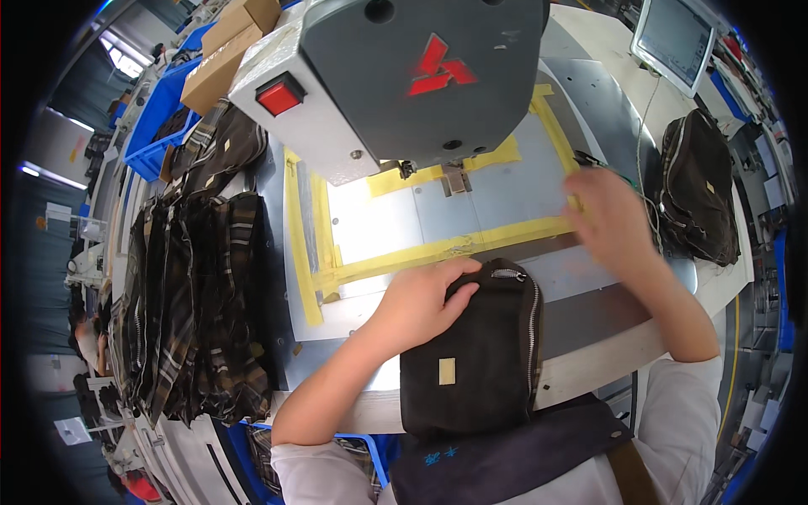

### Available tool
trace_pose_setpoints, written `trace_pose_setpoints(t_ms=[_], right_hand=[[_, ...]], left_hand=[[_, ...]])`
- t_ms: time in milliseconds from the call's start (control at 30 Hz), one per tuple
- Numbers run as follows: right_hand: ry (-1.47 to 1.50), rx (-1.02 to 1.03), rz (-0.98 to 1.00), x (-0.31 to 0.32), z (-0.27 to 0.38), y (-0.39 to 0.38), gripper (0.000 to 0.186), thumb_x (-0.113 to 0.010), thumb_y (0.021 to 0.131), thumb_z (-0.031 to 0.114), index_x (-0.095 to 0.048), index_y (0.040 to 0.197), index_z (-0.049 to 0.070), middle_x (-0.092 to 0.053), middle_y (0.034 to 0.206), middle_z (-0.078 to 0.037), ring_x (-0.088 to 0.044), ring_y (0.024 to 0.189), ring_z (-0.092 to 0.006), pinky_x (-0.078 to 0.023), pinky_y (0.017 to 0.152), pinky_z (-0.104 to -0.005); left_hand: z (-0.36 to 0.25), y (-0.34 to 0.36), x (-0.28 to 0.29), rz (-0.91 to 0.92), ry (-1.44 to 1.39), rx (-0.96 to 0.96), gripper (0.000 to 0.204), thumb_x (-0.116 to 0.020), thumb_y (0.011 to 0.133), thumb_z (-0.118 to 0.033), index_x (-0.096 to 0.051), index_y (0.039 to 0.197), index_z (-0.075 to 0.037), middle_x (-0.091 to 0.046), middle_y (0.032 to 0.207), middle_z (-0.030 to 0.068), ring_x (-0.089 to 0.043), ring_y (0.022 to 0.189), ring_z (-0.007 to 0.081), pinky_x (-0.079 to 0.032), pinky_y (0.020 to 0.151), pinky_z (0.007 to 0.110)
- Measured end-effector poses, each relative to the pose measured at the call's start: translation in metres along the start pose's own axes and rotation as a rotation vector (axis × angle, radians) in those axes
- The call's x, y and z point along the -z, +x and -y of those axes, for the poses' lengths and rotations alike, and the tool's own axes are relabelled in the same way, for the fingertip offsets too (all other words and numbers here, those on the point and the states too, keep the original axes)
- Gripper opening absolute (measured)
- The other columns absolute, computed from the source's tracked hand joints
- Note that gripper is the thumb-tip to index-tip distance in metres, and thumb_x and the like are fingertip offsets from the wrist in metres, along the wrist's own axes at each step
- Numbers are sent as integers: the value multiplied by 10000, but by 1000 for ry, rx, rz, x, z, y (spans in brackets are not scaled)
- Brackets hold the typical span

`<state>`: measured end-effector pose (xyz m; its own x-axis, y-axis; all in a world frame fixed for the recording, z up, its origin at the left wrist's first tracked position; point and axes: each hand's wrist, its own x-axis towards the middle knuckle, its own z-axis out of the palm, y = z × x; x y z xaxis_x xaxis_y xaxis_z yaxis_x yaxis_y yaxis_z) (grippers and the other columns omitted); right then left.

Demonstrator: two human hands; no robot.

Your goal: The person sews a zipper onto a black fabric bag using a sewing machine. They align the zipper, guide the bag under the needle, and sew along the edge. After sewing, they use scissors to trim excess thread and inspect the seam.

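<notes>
My left hand (433, 307) grips the upper edge of a black fabric bag piece (471, 370) with a curved silver zipper and a small pale patch, lying over the table's front edge. My right hand (606, 219) is smeared by motion at the right side of the yellow-taped work plate (446, 215), beside small dark scissors (589, 162); whether its fingers hold them I cannot tell. Above the plate is a grey and white machine head (421, 101) with a red switch (278, 97).
Dark plaid bag pieces (194, 311) are piled at the left, near blue bins (147, 147) and cardboard boxes (219, 67). Another black bag (699, 189) lies at the right, below a screen (673, 38) and a hanging cord. A co-worker (93, 341) is at the far left.
</notes>
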<state>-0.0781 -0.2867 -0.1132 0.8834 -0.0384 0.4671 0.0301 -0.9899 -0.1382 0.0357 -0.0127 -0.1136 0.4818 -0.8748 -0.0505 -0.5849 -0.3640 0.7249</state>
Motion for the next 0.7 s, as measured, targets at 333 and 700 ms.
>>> trace_pose_setpoints(t_ms=[333, 700], right_hand=[[-155, -246, 79, 7, -43, 5, 183, -555, 873, 91, -593, 1046, 43, -558, 893, -107, -583, 855, -323, -475, 724, -422], [-159, 588, 212, -8, 38, 53, 228, -666, 799, 297, -566, 858, 100, -523, 781, -3, -558, 726, -174, -461, 643, -309]], left_hand=[[3, 2, -2, -4, 9, -39, 248, -657, 874, -160, -634, 1085, -31, -697, 963, 139, -666, 804, 326, -521, 717, 363], [6, 2, -1, -26, -26, -72, 236, -672, 858, -138, -639, 1061, -23, -694, 955, 151, -668, 817, 330, -523, 725, 363]])
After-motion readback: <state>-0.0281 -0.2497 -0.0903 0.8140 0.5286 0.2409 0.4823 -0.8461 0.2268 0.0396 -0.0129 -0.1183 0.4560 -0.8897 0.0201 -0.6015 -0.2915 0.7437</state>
